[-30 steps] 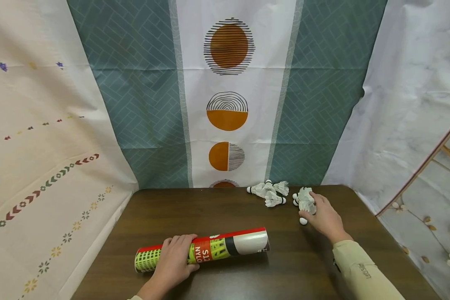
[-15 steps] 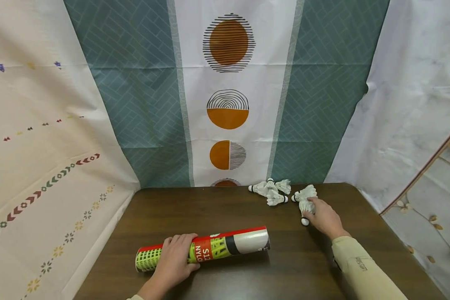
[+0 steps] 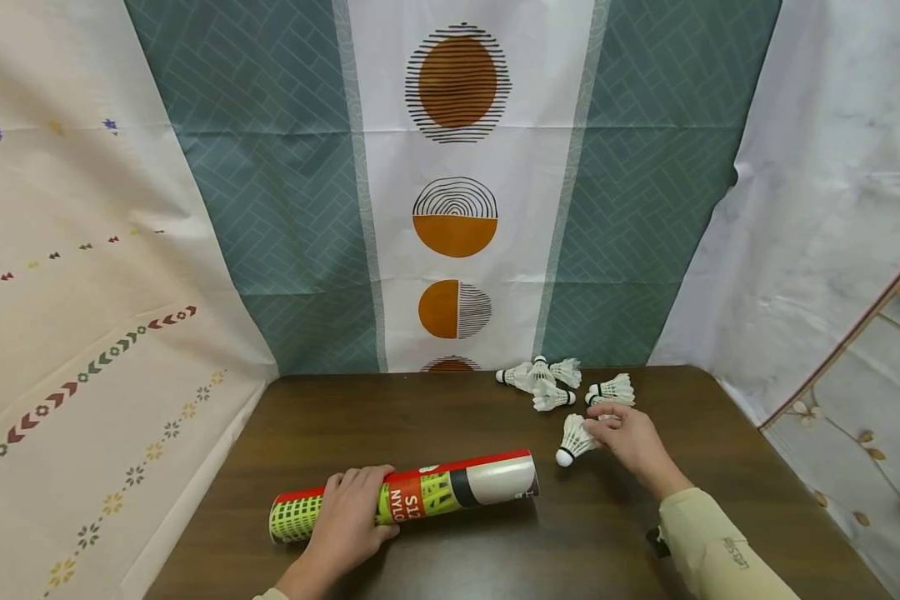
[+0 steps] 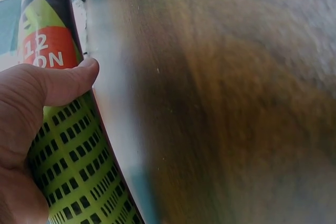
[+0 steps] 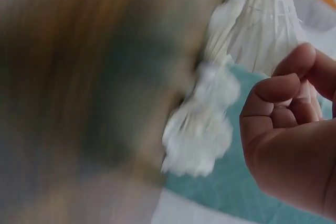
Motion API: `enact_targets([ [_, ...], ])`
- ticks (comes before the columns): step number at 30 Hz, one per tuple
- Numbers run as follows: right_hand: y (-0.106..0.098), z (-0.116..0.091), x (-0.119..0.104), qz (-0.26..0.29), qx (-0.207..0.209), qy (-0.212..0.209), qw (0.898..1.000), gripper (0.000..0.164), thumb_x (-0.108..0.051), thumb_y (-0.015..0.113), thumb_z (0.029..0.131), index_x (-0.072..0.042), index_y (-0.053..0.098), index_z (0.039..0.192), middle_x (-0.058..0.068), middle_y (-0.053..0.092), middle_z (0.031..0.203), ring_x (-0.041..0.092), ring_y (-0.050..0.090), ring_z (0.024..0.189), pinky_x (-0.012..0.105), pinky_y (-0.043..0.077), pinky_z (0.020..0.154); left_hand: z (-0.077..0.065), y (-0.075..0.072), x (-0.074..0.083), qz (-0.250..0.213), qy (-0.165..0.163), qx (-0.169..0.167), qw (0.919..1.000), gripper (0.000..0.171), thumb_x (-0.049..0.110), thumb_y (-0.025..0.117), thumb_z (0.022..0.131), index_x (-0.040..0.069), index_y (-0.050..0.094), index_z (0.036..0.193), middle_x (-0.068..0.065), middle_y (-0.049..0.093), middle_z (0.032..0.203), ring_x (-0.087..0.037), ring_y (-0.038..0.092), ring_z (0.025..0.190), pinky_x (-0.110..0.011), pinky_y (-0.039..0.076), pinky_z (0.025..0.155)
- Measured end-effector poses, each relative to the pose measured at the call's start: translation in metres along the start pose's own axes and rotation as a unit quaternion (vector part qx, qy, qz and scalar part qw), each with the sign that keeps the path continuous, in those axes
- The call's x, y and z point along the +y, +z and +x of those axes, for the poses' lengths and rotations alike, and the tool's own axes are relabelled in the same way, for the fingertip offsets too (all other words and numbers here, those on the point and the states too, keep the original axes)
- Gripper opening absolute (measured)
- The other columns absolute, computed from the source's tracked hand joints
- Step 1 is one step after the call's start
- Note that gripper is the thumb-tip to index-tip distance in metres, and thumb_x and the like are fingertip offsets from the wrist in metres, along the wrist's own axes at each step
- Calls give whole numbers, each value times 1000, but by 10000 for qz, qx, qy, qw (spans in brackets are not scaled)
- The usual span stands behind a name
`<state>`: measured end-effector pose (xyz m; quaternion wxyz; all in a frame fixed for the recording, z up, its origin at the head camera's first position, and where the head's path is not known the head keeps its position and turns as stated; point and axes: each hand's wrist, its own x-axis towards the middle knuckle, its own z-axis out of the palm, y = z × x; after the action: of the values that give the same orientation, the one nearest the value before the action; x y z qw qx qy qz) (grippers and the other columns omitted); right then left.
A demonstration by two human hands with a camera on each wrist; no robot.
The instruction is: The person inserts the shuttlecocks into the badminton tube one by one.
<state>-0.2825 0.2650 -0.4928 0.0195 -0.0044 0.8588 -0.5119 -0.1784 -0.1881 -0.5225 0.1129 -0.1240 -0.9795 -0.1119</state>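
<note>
My left hand (image 3: pixel 351 518) grips a shuttlecock tube (image 3: pixel 487 482) lying on its side, its thumb across the green and red label in the left wrist view. In my right hand (image 3: pixel 633 446) a white shuttlecock (image 3: pixel 573 439) is pinched by its feather skirt between thumb and fingers, cork pointing down and left. The right wrist view shows that pinch on the skirt of the shuttlecock (image 5: pixel 268 24). Just behind the right hand lie a couple of other shuttlecocks (image 3: pixel 615 388), partly hidden by it.
A cluster of several shuttlecocks (image 3: pixel 542 383) lies at the back of the dark wooden table (image 3: pixel 390 425). Patterned cloths hang behind (image 3: pixel 457 167) and along both sides of the table.
My right hand has taken one shuttlecock from the right-hand pile and moved it left and toward me, off the table pile. The left hand and the tube have stayed put.
</note>
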Motion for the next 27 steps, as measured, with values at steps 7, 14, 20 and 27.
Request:
enact_targets([
  [7, 36, -28, -26, 1635, -189, 429, 9854, 47, -21, 77, 100, 3, 62, 137, -9, 76, 88, 9, 68, 76, 27, 56, 71, 4, 1, 4, 10, -143, -51, 9999, 88, 40, 104, 63, 16, 62, 136, -4, 73, 124, -27, 65, 112, -57, 46, 98],
  [14, 60, -50, -40, 2422, -953, 379, 9648, 49, -18, 67, 106, 7, 51, 145, -10, 67, 83, 7, 58, 71, 24, 50, 68, 6, 0, 10, -157, -336, 67, 9993, 87, 39, 104, 65, 15, 62, 138, -5, 72, 128, -27, 64, 116, -55, 45, 100],
  [20, 71, -57, -43, 2448, -1160, 177, 9624, 56, -20, 70, 105, 5, 45, 149, -6, 72, 97, 8, 62, 82, 26, 51, 74, 6, -3, 13, -290, -426, -12, 9987, 86, 38, 103, 65, 15, 62, 138, -5, 72, 129, -28, 63, 117, -56, 45, 101],
  [27, 77, -61, -41, 1970, -929, -7, 9760, 65, -17, 81, 97, 3, 48, 149, 11, 79, 112, 12, 71, 96, 30, 58, 87, 5, -3, 13, -240, -331, -17, 9992, 86, 38, 104, 65, 16, 62, 137, -4, 73, 127, -26, 64, 115, -56, 45, 101],
])
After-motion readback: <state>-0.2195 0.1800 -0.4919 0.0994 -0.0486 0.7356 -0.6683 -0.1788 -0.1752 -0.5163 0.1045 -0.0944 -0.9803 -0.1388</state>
